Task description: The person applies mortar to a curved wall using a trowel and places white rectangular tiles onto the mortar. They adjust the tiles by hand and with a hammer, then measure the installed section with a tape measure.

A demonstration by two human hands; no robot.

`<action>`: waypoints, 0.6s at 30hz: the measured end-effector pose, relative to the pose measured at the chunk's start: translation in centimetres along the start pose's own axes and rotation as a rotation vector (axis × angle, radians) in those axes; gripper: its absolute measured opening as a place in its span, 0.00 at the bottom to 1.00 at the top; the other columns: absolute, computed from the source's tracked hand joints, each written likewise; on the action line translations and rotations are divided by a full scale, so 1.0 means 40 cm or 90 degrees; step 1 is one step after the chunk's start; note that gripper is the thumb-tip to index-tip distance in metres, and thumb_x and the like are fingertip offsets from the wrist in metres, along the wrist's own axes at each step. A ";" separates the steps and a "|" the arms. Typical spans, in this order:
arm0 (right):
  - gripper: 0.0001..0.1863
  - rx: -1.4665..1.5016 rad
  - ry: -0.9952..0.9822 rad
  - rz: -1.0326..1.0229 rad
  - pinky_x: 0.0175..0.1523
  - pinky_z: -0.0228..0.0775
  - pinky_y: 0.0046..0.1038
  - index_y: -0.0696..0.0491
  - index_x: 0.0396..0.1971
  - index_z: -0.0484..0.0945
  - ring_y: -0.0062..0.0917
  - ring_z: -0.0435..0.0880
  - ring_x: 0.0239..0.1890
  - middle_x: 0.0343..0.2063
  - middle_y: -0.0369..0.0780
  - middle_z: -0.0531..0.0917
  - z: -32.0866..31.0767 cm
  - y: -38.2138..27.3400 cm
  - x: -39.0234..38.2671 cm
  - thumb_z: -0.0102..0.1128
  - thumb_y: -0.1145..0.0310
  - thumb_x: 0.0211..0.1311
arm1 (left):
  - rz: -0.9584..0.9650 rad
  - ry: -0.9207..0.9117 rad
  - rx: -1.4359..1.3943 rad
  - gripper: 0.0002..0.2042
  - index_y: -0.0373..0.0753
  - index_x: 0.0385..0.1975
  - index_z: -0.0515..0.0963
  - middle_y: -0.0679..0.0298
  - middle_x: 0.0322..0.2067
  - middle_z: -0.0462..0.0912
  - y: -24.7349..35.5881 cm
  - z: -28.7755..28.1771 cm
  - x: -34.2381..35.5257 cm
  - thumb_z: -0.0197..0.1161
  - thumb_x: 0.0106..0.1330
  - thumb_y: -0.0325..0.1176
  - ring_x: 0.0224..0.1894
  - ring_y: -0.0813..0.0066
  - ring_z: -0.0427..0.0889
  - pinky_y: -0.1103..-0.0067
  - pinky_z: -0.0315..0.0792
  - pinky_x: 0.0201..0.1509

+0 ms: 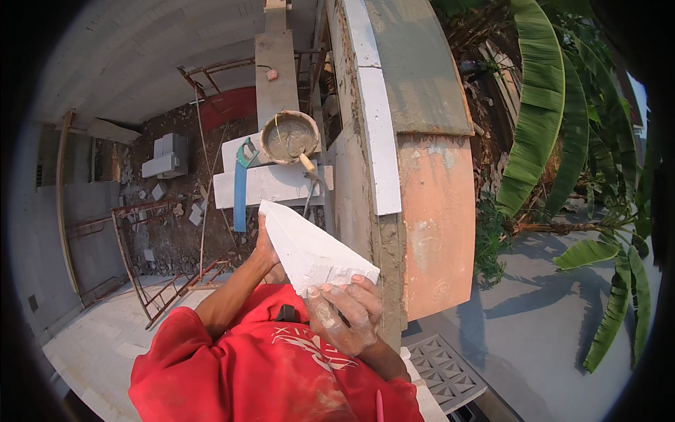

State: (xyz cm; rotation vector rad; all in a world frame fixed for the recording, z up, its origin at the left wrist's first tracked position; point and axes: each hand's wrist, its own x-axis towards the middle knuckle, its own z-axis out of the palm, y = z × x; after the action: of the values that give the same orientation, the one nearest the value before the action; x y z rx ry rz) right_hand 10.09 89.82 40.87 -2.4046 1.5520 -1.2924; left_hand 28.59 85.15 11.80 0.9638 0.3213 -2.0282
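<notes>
White block (309, 243): angled before your chest, left of the wall (378, 141)
Left hand (264, 243): you grip its left side
Right hand (343, 311): your fingers clamp its near end

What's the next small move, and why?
Probably shift the block right, toward the grey strip: the left hand and right hand both hold it, and that strip lies uncovered just past the end of the laid blocks.
</notes>
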 end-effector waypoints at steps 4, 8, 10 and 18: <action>0.09 0.007 0.027 -0.008 0.59 0.75 0.34 0.48 0.36 0.89 0.24 0.76 0.48 0.44 0.32 0.82 -0.018 -0.033 -0.026 0.72 0.69 0.54 | -0.049 -0.055 0.006 0.42 0.42 0.67 0.67 0.52 0.61 0.76 -0.016 -0.015 -0.047 0.36 0.70 0.74 0.60 0.50 0.77 0.52 0.71 0.66; 0.09 0.044 0.046 -0.009 0.59 0.77 0.33 0.50 0.38 0.88 0.24 0.77 0.49 0.46 0.35 0.84 -0.038 -0.054 -0.048 0.70 0.70 0.55 | -0.081 -0.062 0.029 0.42 0.42 0.68 0.66 0.53 0.61 0.76 -0.034 -0.002 -0.088 0.37 0.70 0.73 0.61 0.51 0.77 0.53 0.71 0.66; 0.10 0.034 0.069 -0.018 0.59 0.77 0.34 0.50 0.39 0.87 0.24 0.78 0.49 0.45 0.35 0.85 -0.046 -0.059 -0.059 0.70 0.70 0.55 | -0.090 -0.068 0.036 0.42 0.42 0.68 0.66 0.53 0.61 0.76 -0.044 0.007 -0.101 0.37 0.70 0.73 0.61 0.51 0.76 0.53 0.71 0.66; 0.10 0.031 0.123 -0.016 0.60 0.77 0.34 0.51 0.38 0.87 0.24 0.79 0.48 0.44 0.35 0.85 -0.063 -0.069 -0.082 0.71 0.71 0.55 | -0.121 -0.071 0.074 0.41 0.42 0.68 0.66 0.53 0.61 0.76 -0.080 0.012 -0.117 0.38 0.70 0.72 0.61 0.51 0.76 0.54 0.70 0.66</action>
State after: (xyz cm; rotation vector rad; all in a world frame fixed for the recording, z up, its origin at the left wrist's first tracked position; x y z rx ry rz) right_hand 10.00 94.72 41.61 -2.3383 1.5171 -1.5899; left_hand 27.46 89.59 15.15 0.9149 0.2440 -2.2856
